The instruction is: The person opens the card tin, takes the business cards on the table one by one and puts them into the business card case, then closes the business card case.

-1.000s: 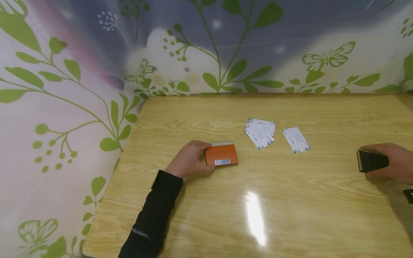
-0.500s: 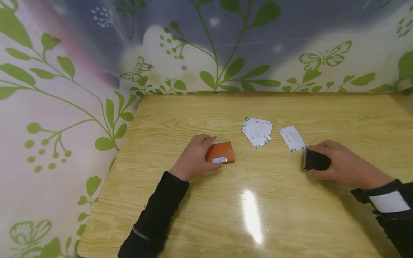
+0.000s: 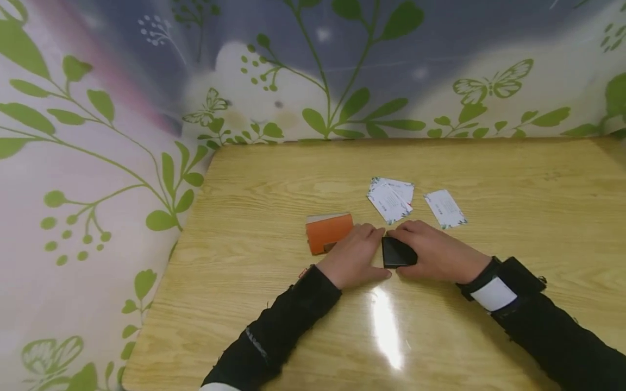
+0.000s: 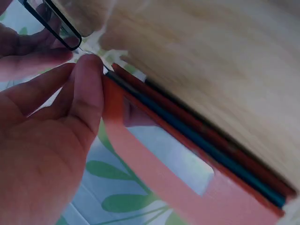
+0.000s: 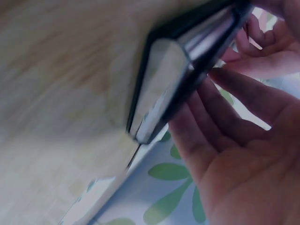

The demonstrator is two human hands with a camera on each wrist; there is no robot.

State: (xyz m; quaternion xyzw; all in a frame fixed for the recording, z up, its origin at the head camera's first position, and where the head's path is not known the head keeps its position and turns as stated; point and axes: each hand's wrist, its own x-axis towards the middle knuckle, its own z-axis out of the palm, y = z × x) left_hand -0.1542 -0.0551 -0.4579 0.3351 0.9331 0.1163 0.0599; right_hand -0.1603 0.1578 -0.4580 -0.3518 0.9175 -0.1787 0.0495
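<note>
Head view: black case (image 3: 397,252) is lying on the surface (image 3: 513,179), just right of the orange case (image 3: 326,232).
Right hand (image 3: 437,252): curled round the black case.
Left hand (image 3: 353,255): fingers laid against the black case's left edge, beside the orange case.
Cards (image 3: 391,198): lying behind the black case.

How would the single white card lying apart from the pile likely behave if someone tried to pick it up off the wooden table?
The single white card looks thin and flat, so probably light and bendy. It lies flush on the glossy table, so it may slide before an edge lifts. It is unlikely to roll or tip.
</note>
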